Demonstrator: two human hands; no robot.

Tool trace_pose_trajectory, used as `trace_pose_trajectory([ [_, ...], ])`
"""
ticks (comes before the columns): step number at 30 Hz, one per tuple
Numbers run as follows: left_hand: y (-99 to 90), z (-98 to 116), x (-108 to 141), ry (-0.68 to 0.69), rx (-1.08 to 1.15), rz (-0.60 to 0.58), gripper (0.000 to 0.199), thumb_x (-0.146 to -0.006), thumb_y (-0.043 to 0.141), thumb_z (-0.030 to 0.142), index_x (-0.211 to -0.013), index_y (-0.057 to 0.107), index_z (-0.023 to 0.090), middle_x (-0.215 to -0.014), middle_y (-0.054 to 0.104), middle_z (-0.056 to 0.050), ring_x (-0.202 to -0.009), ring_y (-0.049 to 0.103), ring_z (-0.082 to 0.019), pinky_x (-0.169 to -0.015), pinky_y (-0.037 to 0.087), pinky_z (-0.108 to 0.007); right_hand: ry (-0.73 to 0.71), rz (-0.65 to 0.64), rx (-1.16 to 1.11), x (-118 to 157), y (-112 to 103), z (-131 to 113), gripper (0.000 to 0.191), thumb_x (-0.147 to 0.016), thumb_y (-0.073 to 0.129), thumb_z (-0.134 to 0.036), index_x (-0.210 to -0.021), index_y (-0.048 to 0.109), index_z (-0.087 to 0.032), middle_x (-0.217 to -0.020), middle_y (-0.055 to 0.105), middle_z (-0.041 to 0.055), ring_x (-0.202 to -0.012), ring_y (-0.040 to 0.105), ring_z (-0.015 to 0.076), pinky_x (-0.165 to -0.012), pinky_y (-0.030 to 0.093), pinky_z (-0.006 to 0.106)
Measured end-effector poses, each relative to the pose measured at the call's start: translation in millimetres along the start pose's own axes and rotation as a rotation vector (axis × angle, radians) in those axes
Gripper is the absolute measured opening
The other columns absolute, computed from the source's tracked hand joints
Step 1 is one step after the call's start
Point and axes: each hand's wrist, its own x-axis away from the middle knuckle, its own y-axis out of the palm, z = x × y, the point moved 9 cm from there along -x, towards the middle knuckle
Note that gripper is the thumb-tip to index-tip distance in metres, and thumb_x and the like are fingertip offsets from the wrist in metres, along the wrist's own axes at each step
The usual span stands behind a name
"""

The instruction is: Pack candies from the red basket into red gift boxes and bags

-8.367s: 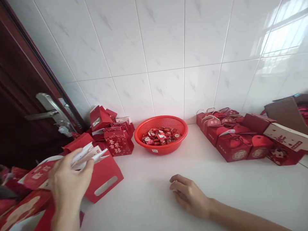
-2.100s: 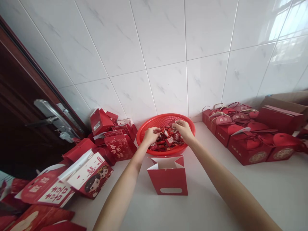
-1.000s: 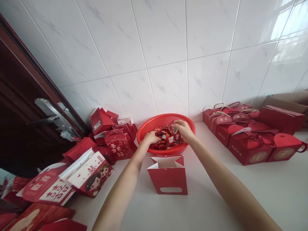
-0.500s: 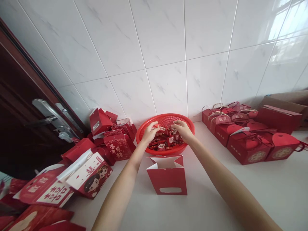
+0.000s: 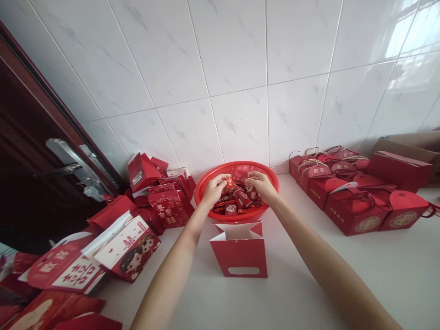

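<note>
A red plastic basket [image 5: 206,183] by the wall holds many small red-wrapped candies [image 5: 242,197]. Over its left part, my left hand [image 5: 215,188] pinches a red wrapped candy [image 5: 229,182] between thumb and fingers. My right hand [image 5: 263,185] is over the right part of the basket, its fingers closed on or near a dark red wrapper that is partly hidden. Just in front of the basket stands a red paper bag [image 5: 239,256], upright with its white-lined top open. Both forearms pass on either side of the bag.
Many red and white paper boxes [image 5: 129,247] are heaped at the left, near a dark door with a metal handle [image 5: 68,167]. Closed red gift boxes [image 5: 357,206] with string handles stand at the right. Behind them is a cardboard box [image 5: 412,140].
The candy in my left hand has turned and is held more upright. The wrapper at my right hand is lower and less visible. The bag has stayed in place.
</note>
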Motion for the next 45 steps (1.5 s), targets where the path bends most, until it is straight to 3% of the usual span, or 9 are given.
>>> trace_pose_trajectory([
  [7, 14.1, 5.8, 3.4, 0.100, -0.375, -0.097, 0.029, -0.080, 0.061, 0.019, -0.105, 0.076, 0.020, -0.124, 0.070, -0.009, -0.120, 0.062, -0.026, -0.108, 0.045, -0.042, -0.009, -0.025, -0.010, 0.9, 2.2, 0.5, 0.022, -0.055, 0.069, -0.024, -0.076, 0.062, -0.021, -0.067, 0.065, -0.0022, -0.059, 0.056, 0.0138, -0.053, 0.043, 0.026],
  [11, 52.3, 17.7, 17.7, 0.277, -0.591, -0.401, 0.034, -0.081, 0.065, 0.022, -0.114, 0.074, 0.023, -0.139, 0.062, -0.008, -0.129, 0.055, -0.029, -0.112, 0.042, -0.043, -0.029, -0.009, -0.014, 0.1, 0.4, -0.7, 0.017, -0.056, 0.068, -0.023, -0.072, 0.061, -0.021, -0.063, 0.063, -0.0028, -0.058, 0.055, 0.0134, -0.054, 0.043, 0.026],
  [13, 68.9, 17.3, 26.3, 0.327, -0.649, -0.563, 0.035, -0.083, 0.064, 0.021, -0.116, 0.073, 0.024, -0.134, 0.065, -0.008, -0.127, 0.056, -0.028, -0.111, 0.042, -0.043, -0.043, 0.014, -0.017, -1.3, -2.0, -0.7, 0.017, -0.056, 0.067, -0.022, -0.072, 0.062, -0.021, -0.063, 0.063, -0.0029, -0.058, 0.055, 0.0130, -0.055, 0.043, 0.026],
  [15, 75.3, 15.0, 29.2, 0.337, -0.677, -0.628, 0.035, -0.085, 0.061, 0.020, -0.117, 0.073, 0.025, -0.127, 0.068, -0.008, -0.121, 0.060, -0.027, -0.107, 0.045, -0.042, -0.052, 0.037, -0.020, -2.8, -4.3, -0.1, 0.018, -0.055, 0.067, -0.021, -0.073, 0.063, -0.021, -0.064, 0.064, -0.0026, -0.059, 0.055, 0.0129, -0.056, 0.043, 0.026],
  [25, 73.1, 13.2, 24.4, 0.281, -0.713, -0.589, 0.021, -0.090, 0.060, 0.028, -0.102, 0.076, 0.022, -0.092, 0.073, -0.006, -0.088, 0.065, -0.022, -0.085, 0.048, -0.032, -0.069, 0.080, -0.050, -4.4, -8.0, -1.3, 0.019, -0.054, 0.071, -0.028, -0.069, 0.062, -0.021, -0.064, 0.064, -0.0013, -0.067, 0.061, 0.0176, -0.060, 0.045, 0.028],
  [30, 51.7, 19.4, 13.9, 0.189, -0.555, -0.328, 0.032, -0.094, 0.053, 0.041, -0.077, 0.067, 0.019, -0.079, 0.068, -0.003, -0.074, 0.061, -0.019, -0.071, 0.044, -0.028, -0.080, 0.116, -0.077, -4.9, -12.6, -1.8, 0.019, -0.056, 0.071, -0.031, -0.069, 0.061, -0.021, -0.065, 0.063, -0.0015, -0.067, 0.059, 0.0162, -0.063, 0.047, 0.028],
  [33, 41.8, 20.3, 11.2, 0.152, -0.450, -0.242, 0.037, -0.092, 0.052, 0.047, -0.069, 0.056, 0.019, -0.066, 0.058, 0.002, -0.064, 0.053, -0.015, -0.062, 0.039, -0.027, -0.074, 0.113, -0.084, -5.6, -12.5, -0.3, 0.017, -0.058, 0.069, -0.031, -0.067, 0.059, -0.022, -0.064, 0.062, -0.0022, -0.066, 0.057, 0.0158, -0.063, 0.047, 0.028],
  [38, 34.0, 22.7, 9.1, 0.138, -0.316, -0.188, 0.041, -0.090, 0.049, 0.053, -0.066, 0.045, 0.020, -0.063, 0.050, 0.004, -0.063, 0.046, -0.013, -0.059, 0.036, -0.025, -0.037, 0.031, -0.082, -3.8, -3.6, 0.3, 0.015, -0.058, 0.068, -0.031, -0.065, 0.058, -0.022, -0.063, 0.062, -0.0027, -0.064, 0.058, 0.0159, -0.062, 0.048, 0.028],
  [45, 30.0, 20.9, 6.0, 0.145, -0.273, -0.140, 0.042, -0.088, 0.048, 0.055, -0.066, 0.047, 0.020, -0.063, 0.051, 0.003, -0.063, 0.049, -0.014, -0.062, 0.039, -0.026, 0.016, -0.111, -0.035, 3.3, 9.4, 0.4, 0.023, -0.055, 0.076, -0.031, -0.067, 0.059, -0.021, -0.059, 0.061, -0.0037, -0.056, 0.055, 0.0139, -0.054, 0.044, 0.027],
])
